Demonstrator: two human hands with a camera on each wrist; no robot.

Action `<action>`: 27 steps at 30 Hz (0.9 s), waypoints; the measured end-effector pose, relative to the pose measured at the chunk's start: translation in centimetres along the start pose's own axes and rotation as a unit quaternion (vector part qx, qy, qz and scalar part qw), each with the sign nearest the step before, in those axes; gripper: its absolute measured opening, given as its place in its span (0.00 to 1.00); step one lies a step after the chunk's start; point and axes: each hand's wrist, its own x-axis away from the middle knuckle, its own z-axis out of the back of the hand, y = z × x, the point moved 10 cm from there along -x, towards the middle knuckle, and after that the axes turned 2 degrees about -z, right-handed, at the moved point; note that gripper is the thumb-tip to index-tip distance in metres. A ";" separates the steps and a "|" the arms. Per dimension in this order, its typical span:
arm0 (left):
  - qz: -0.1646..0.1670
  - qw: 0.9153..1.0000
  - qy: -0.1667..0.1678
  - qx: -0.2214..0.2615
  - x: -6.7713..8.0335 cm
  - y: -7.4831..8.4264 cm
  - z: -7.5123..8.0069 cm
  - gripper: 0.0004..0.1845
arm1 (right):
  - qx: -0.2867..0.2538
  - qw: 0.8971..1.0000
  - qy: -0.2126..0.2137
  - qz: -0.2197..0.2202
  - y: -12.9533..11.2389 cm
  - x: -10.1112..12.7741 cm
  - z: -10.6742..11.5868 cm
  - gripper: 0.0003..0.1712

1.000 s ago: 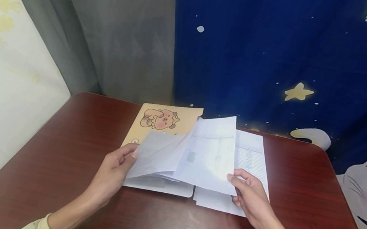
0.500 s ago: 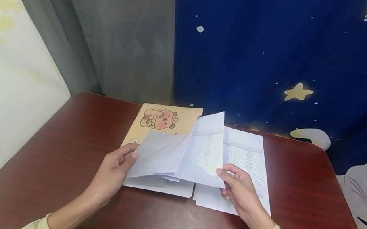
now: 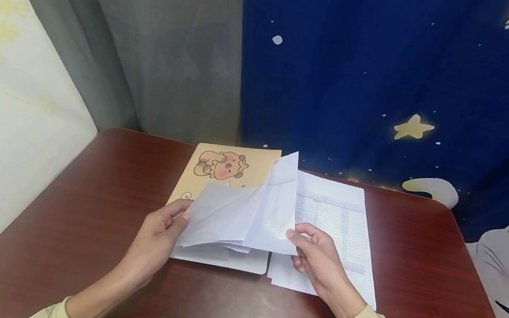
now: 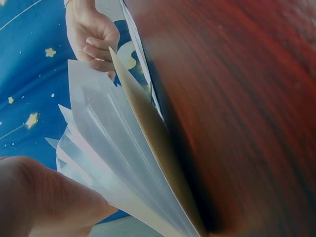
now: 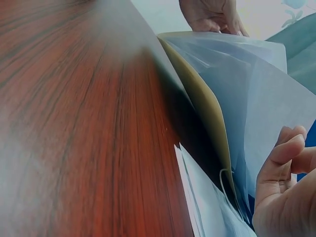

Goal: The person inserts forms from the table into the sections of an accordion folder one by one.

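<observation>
A tan folder (image 3: 225,164) with a cartoon bear on its cover lies opened at the table's middle. My left hand (image 3: 162,231) pinches the edge of a translucent folder pocket (image 3: 224,216) between thumb and fingers, lifting it. On the other side, my right hand (image 3: 318,261) pinches the lower right corner of a printed paper sheet (image 3: 274,216). That sheet's left part is hidden behind the raised pocket. Several plastic pockets (image 4: 123,143) fan out above the tan cover in the left wrist view.
A stack of printed papers (image 3: 347,215) lies just right of the folder, partly under my right hand. Beneath everything is a dark red wooden table (image 3: 217,311). Grey (image 3: 169,36) and blue star-patterned curtains (image 3: 351,74) hang behind its far edge.
My right hand has moved left with the paper sheet, which slides farther behind the pocket. More of the stack on the right now shows. The left hand stays in place.
</observation>
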 end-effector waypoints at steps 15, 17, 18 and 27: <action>-0.003 1.000 -0.007 0.006 -0.2 -0.2 -0.2 0.15 | -0.005 1.000 -0.027 0.014 -0.3 -1.0 -3.6 0.09; -0.003 1.000 -0.007 0.006 -0.2 -0.2 -0.2 0.15 | -0.004 0.999 -0.034 0.015 -0.2 -1.1 -4.1 0.09; -0.004 1.000 -0.008 0.005 -0.2 -0.2 -0.2 0.15 | -0.005 0.999 -0.036 0.015 -0.1 -1.2 -4.2 0.08; -0.005 1.000 -0.012 0.007 -0.1 -0.2 -0.3 0.15 | -0.002 0.999 -0.038 0.010 0.2 -1.8 -5.3 0.05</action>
